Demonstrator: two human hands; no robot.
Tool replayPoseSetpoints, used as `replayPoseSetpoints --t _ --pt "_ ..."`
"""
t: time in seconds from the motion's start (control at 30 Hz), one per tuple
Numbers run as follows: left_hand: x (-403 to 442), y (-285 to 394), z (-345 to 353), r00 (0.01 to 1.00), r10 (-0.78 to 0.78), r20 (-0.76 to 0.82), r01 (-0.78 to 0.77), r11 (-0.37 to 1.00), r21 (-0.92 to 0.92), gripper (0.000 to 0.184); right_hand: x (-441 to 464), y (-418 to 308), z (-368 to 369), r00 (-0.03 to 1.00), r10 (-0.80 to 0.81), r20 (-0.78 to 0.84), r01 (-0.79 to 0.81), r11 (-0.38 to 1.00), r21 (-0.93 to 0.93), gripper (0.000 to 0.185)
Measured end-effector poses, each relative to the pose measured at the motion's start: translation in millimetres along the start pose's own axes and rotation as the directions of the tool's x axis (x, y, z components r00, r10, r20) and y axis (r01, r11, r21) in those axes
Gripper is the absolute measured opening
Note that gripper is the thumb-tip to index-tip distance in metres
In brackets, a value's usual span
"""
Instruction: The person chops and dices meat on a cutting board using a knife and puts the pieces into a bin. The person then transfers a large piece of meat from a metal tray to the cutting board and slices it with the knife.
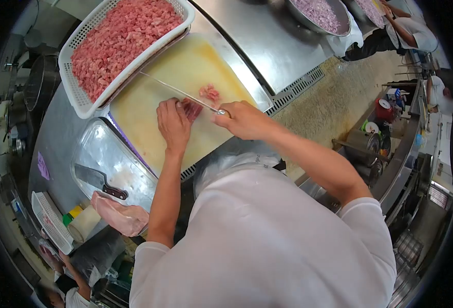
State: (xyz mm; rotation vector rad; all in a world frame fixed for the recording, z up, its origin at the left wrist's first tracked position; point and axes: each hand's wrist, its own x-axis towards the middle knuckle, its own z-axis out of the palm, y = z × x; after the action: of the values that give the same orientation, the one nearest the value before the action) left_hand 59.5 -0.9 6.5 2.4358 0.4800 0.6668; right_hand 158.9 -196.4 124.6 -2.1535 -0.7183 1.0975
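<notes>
And a slab (pixel 119 213) is left whole by the tray's (pixel 114 163) near edge; the basket (pixel 75 95), over the board's (pixel 147 120) far-left edge, is already heaped with diced meat (pixel 125 43). Mid-board, a strip (pixel 192 109), seemingly part-diced, is pinned by the curled left grip (pixel 174 123); the knife (pixel 167 85) is grasped tightly by the right grip (pixel 243 120), bits (pixel 209 93) lying cut.

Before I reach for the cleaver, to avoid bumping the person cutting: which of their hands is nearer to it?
Left. The left hand, at the meat piece, is up and right of the cleaver; the right hand, holding the long knife, is farther right.
</notes>
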Motion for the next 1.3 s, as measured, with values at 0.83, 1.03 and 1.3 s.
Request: replayPoseSetpoints --t 0.83,1.03,1.3 --pt "-3.7 -15.9 -11.3 0.999 -0.041 0.015 0.041 0.999 0.000 0.019 -6.4 -27.2 2.8 0.997 0.064 0.030 -0.063 0.997 -0.034 0.056" --pt "-8.1 -21.5 4.3 0.999 0.013 0.037 -0.018 0.990 0.138 0.019 23.6 15.6 47.0 0.992 -0.107 -0.063 0.103 0.993 -0.065 0.053" --pt "-4.5 -22.2 -12.1 0.999 -0.043 -0.001 0.043 0.995 -0.093 0.019 -8.9 -9.5 22.9 0.998 -0.059 -0.020 0.057 0.995 -0.084 0.050"
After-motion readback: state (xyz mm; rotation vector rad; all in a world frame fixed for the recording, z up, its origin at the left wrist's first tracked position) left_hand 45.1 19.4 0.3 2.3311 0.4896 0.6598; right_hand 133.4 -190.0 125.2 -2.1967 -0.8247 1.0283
